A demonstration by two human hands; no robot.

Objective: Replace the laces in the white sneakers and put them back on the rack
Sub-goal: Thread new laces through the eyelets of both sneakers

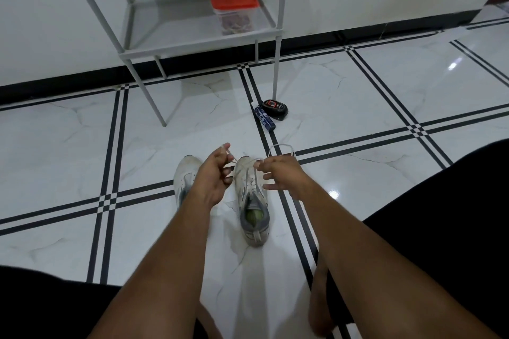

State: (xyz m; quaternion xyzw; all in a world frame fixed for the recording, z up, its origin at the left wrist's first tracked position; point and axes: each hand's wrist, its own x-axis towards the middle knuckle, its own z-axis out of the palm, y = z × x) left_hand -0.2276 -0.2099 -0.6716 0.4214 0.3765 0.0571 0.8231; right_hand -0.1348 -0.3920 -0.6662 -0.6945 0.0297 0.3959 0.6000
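Note:
Two white sneakers stand side by side on the tiled floor, toes pointing away from me. The right sneaker (252, 209) has a white lace (281, 147) threaded through its lower eyelets. My left hand (213, 173) pinches one end of the lace above the toe. My right hand (278, 173) grips the other end, which loops out beyond the fingers. The left sneaker (185, 176) is partly hidden behind my left hand and wrist. The white metal rack (198, 44) stands against the wall ahead.
A clear box with a red lid (234, 5) sits on the rack's bottom shelf. A black shoe-polish container (275, 109) and a blue bottle (265, 118) lie on the floor by the rack's right leg. My dark-clothed legs frame the lower corners.

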